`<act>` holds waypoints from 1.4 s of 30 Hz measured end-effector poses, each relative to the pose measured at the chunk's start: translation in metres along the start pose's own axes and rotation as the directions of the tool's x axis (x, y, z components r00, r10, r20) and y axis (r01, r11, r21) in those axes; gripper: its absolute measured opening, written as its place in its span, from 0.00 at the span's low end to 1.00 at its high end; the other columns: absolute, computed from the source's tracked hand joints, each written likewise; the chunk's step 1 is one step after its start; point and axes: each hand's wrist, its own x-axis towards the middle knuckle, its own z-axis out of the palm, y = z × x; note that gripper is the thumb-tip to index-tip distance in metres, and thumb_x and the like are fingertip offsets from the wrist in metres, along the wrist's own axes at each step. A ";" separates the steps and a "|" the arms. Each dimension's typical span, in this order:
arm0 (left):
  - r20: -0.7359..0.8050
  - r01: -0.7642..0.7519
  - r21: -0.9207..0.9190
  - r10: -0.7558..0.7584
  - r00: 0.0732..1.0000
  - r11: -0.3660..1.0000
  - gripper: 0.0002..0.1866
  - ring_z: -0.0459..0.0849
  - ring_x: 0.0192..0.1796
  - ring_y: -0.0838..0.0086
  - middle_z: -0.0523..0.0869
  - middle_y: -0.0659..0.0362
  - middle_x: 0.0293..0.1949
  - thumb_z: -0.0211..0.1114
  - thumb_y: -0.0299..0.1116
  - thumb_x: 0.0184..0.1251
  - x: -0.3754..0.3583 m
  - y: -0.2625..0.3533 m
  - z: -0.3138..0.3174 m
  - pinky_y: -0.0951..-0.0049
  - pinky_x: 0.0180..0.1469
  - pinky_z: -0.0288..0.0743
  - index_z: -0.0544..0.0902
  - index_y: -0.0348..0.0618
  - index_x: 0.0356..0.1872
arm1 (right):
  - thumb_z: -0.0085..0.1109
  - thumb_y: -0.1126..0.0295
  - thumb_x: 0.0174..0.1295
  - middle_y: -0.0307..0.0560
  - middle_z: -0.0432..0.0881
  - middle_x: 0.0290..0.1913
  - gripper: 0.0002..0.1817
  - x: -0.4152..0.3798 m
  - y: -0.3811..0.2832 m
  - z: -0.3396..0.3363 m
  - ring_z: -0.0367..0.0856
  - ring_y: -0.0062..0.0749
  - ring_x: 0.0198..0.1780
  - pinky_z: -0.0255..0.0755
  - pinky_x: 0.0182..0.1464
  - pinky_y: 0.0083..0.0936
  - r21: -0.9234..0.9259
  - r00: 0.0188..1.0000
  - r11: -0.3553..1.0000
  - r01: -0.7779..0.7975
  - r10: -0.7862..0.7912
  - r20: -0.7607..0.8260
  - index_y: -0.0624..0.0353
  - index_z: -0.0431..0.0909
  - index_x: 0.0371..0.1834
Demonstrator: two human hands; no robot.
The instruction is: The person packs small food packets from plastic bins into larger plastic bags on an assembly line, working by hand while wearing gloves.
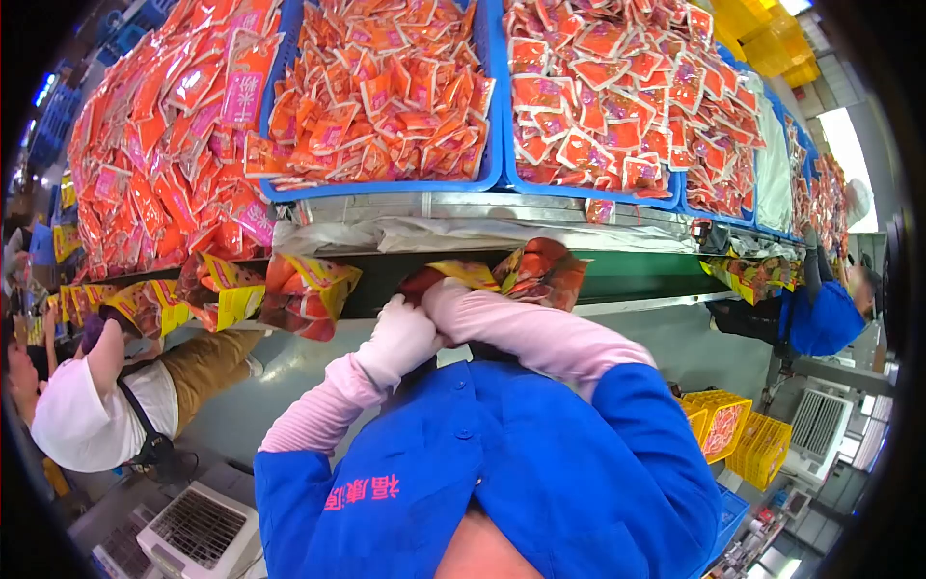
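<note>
A red-and-yellow pouch (461,273) stands on the conveyor in front of me, its top edge partly covered by my hands. My left hand (395,340), in a white glove, is closed at the pouch's near edge. Crossing over from the right, my right hand (446,301) is at the pouch's mouth, its fingers hidden, so its grip does not show. Close by on the right is another pouch (542,273) with a red and yellow print. To the left, a filled pouch (307,294) leans toward me.
Blue crates (386,183) heaped with red sachets (386,96) line the far side of the green conveyor belt (656,278). Co-workers stand at left (87,405) and right (825,314). Yellow crates (757,449) and an air cooler (198,526) sit behind.
</note>
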 end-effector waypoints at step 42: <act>0.010 -0.046 0.200 0.045 0.999 0.979 0.11 0.85 0.41 0.63 0.87 0.57 0.30 0.69 0.44 0.54 -0.030 -0.021 -0.005 0.62 0.57 0.72 0.89 0.49 0.26 | 0.57 0.57 0.67 0.47 0.90 0.50 0.19 0.033 -0.016 -0.015 0.89 0.41 0.51 0.82 0.50 0.39 -0.053 0.994 0.997 -0.049 0.043 -0.105 0.50 0.87 0.55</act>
